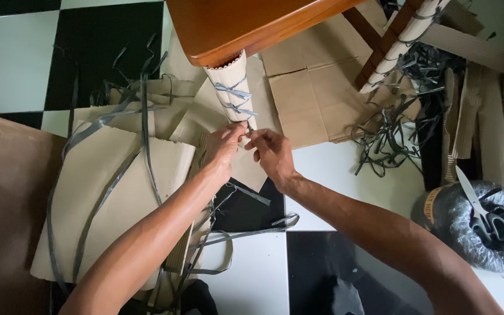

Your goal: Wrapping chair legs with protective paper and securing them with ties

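Both hands pinch the grey strap [235, 99] at the cardboard-wrapped table leg [231, 87], under the table's front corner. Left hand [224, 146] and right hand [272, 153] should pull evenly, keeping the strap tight.

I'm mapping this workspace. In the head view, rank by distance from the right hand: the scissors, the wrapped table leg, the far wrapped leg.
1. Wrapped table leg, touching the right hand, just above it.
2. Far wrapped leg, upper right.
3. Scissors, lower right on the twine roll.

Glossy wooden table [234, 29], matt cardboard wrap [231, 87]
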